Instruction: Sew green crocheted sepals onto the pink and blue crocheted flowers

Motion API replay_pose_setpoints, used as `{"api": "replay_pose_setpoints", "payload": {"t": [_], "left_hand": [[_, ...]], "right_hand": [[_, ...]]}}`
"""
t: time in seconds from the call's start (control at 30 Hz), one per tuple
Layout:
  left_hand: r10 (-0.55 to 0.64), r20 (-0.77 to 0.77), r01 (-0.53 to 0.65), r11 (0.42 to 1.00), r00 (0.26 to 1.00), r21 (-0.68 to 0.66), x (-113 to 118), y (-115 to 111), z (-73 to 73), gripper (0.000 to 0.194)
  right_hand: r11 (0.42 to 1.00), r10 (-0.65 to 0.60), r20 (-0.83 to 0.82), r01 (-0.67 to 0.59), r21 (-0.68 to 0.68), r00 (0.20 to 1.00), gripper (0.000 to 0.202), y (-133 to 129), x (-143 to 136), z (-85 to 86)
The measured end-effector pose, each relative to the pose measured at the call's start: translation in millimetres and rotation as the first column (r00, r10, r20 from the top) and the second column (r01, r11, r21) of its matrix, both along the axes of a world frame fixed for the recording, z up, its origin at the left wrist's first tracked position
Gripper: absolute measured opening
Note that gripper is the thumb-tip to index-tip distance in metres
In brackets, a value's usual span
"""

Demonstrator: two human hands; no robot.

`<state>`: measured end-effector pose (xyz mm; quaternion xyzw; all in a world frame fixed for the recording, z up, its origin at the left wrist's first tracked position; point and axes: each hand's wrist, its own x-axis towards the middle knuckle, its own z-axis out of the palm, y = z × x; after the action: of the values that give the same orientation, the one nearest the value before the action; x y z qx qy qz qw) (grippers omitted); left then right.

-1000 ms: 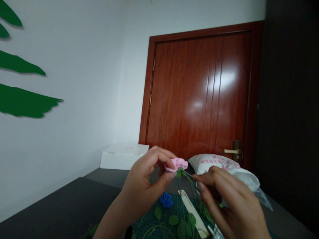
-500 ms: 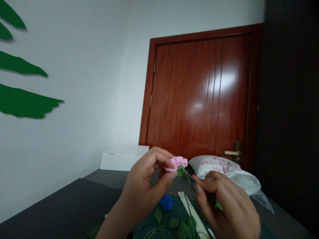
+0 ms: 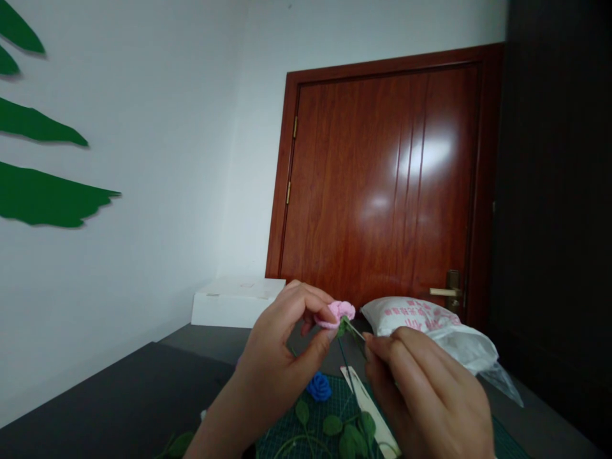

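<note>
Between the thumb and fingers of my left hand (image 3: 282,347) is a pink crocheted flower (image 3: 340,311) with a green base (image 3: 342,328). A thin dark green stem (image 3: 348,366) runs down from that base. My right hand (image 3: 430,389) is closed on a thin, light-coloured needle-like tool (image 3: 354,330), whose far end meets the green base. Whether its tip is inside the yarn, I cannot tell. Below the hands lie a blue crocheted rose (image 3: 319,387) and several green crocheted leaves (image 3: 352,440).
A green cutting mat (image 3: 287,421) lies on the dark table (image 3: 119,395), with a pale strip (image 3: 373,408) across it. Behind stand a white box (image 3: 234,303) and a stuffed white plastic bag (image 3: 425,322). Farther back is a wooden door (image 3: 354,178).
My right hand has shifted slightly left and turned, its fingers nearer the flower. The flower has moved a little left in my left hand.
</note>
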<state>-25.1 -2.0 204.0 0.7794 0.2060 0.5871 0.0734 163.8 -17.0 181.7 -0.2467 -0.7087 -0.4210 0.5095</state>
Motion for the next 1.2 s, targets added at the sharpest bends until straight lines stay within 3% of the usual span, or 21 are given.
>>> {"api": "replay_pose_setpoints", "payload": {"t": [0.13, 0.33, 0.43, 0.6, 0.67, 0.77, 0.97, 1.2], "left_hand": [[-0.085, -0.072, 0.082, 0.995, 0.994, -0.050, -4, 3, -2.0, 0.012], [-0.269, -0.061, 0.249, 0.941, 0.961, -0.229, -8, 7, -8.1, 0.015], [-0.326, -0.042, 0.304, 0.916, 0.945, -0.262, -8, 8, -9.5, 0.016], [-0.330, -0.019, 0.314, 0.912, 0.944, -0.265, -9, 8, -8.5, 0.018], [-0.347, -0.024, 0.328, 0.904, 0.937, -0.275, -9, 7, -8.3, 0.017], [-0.411, -0.018, 0.385, 0.868, 0.912, -0.313, -11, 6, -9.2, 0.013], [-0.505, 0.040, 0.481, 0.790, 0.862, -0.381, -8, 10, -10.4, 0.015], [-0.550, 0.052, 0.522, 0.755, 0.834, -0.397, -4, 12, -8.7, 0.012]], "right_hand": [[0.994, 0.027, 0.018, -0.025, -0.106, 0.999, 0.017, 2, 8, 1.2], [0.898, 0.247, -0.108, -0.269, -0.348, 0.963, 0.015, 11, 17, 2.6], [0.889, 0.265, -0.100, -0.283, -0.360, 0.959, 0.014, 9, 18, 3.6], [0.945, 0.169, -0.009, -0.164, -0.284, 0.986, 0.015, 3, 19, 4.0], [0.917, 0.209, -0.038, -0.209, -0.340, 0.977, 0.015, 4, 19, 4.7], [0.822, 0.307, -0.144, -0.338, -0.457, 0.941, 0.017, 12, 20, 5.4], [0.714, 0.367, -0.269, -0.455, -0.531, 0.890, 0.021, 23, 23, 2.3], [0.727, 0.367, -0.222, -0.427, -0.538, 0.903, 0.022, 18, 28, 4.7]]}}
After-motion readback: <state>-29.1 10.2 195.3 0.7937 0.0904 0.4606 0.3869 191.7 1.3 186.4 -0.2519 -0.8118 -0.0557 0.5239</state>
